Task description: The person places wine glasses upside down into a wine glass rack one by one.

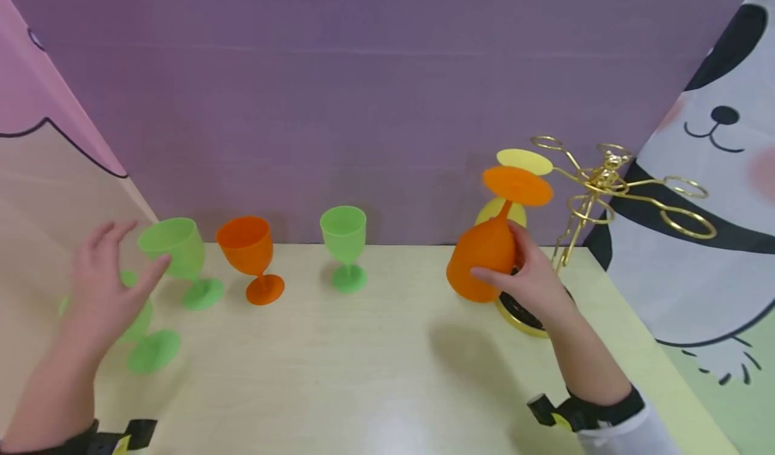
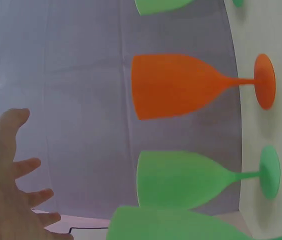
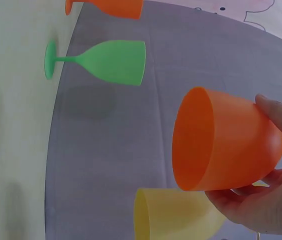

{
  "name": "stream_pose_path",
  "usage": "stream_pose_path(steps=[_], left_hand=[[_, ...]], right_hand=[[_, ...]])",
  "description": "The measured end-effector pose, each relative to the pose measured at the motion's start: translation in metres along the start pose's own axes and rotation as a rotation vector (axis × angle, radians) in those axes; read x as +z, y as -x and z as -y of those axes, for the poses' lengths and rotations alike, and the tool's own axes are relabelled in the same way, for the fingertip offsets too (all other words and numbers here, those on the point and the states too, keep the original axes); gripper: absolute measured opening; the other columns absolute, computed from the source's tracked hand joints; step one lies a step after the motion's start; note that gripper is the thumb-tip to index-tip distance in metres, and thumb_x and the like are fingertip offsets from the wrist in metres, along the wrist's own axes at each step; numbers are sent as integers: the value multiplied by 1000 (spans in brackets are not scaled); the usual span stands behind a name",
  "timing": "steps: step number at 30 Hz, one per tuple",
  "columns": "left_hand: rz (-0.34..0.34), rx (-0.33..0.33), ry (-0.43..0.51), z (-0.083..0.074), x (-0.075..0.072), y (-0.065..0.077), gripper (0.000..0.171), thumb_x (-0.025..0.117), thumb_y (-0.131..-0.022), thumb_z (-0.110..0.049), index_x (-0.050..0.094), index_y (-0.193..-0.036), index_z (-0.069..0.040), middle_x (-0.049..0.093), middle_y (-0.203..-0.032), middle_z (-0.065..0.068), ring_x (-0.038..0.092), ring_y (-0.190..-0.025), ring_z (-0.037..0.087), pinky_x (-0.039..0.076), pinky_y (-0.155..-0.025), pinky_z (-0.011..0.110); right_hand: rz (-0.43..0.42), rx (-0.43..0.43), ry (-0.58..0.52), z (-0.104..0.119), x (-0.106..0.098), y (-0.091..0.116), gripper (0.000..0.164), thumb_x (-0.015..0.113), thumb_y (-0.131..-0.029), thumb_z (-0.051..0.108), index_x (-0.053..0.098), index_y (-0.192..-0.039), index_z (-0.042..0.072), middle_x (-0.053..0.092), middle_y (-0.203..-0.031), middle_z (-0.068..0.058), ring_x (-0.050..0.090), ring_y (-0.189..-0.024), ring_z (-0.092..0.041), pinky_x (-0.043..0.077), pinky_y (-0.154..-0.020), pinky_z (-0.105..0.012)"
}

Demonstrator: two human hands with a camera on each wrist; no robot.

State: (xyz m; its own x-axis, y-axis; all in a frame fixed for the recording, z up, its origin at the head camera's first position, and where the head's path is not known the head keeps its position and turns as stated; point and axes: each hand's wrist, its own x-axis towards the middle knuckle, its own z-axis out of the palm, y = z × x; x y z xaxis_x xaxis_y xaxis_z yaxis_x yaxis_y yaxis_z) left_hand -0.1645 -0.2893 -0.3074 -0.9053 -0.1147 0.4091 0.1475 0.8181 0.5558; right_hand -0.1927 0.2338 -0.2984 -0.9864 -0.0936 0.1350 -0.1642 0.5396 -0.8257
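My right hand (image 1: 535, 283) grips the bowl of an orange goblet (image 1: 481, 260), which is upside down and tilted in the air, foot upward. Its mouth faces away from the hand in the right wrist view. Just behind it is an upside-down yellow goblet (image 3: 173, 215), partly hidden, beside a gold rack (image 1: 596, 182) with ring-ended arms. On the left, my left hand (image 1: 109, 283) hovers with fingers spread and holds nothing. Near it stand two green goblets, one farther back (image 1: 181, 246) and one closer (image 1: 153, 352) that the hand partly covers.
Another orange goblet (image 1: 247, 243) and a third green goblet (image 1: 344, 233) stand upright along the back of the pale table (image 1: 339, 381). A purple cloth (image 1: 363, 105) hangs behind. The rack's round base (image 1: 523, 320) rests near the table's right edge.
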Motion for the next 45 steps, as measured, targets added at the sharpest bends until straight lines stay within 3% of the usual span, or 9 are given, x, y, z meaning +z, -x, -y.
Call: stream_pose_path(steps=[6,11,18,27,31,36,45], left_hand=[[50,-50,-228,17,-4,-5,80,46,-98,-48,11,-153,-2,-2,-155,35,-2,-140,57,2,-107,75],[91,-90,-327,30,-4,-8,88,43,-95,-59,8,-154,-4,-6,-154,35,-6,-140,57,4,-101,80],[143,-120,-347,38,3,-11,91,41,-94,-64,7,-154,-6,-6,-154,35,-8,-138,61,4,-98,82],[201,-124,-370,51,12,-14,93,40,-93,-66,6,-154,-4,0,-151,39,6,-133,63,13,-94,81],[213,-127,-373,53,14,-15,93,39,-93,-67,9,-154,-3,4,-149,41,7,-131,66,11,-93,83],[220,-168,-415,54,13,-13,95,36,-91,-71,13,-152,-1,6,-147,42,7,-129,68,7,-93,85],[259,-201,-437,64,8,-6,95,35,-91,-71,16,-150,1,14,-142,46,18,-119,70,15,-90,83]], right_hand=[[-3,49,1,-3,-13,-4,94,73,-85,38,14,-154,14,39,-144,-21,44,-126,-42,40,-104,-60],[-16,61,9,-7,-21,-8,95,72,-86,39,13,-155,15,38,-146,-21,43,-128,-42,38,-106,-61],[-54,59,11,-10,-29,-8,91,71,-87,39,15,-155,15,41,-143,-23,44,-124,-42,36,-106,-62],[-98,88,47,-16,-36,-6,92,70,-87,41,14,-155,13,37,-143,-25,43,-123,-43,37,-105,-62],[-110,92,55,-17,-39,-5,92,70,-87,42,15,-155,14,37,-144,-25,43,-123,-44,37,-105,-63],[-117,106,55,-18,-43,-5,92,69,-87,43,14,-155,15,36,-146,-26,41,-126,-45,34,-106,-64],[-148,118,36,-23,-48,-3,91,67,-88,44,13,-154,12,35,-146,-24,41,-125,-43,36,-105,-63]])
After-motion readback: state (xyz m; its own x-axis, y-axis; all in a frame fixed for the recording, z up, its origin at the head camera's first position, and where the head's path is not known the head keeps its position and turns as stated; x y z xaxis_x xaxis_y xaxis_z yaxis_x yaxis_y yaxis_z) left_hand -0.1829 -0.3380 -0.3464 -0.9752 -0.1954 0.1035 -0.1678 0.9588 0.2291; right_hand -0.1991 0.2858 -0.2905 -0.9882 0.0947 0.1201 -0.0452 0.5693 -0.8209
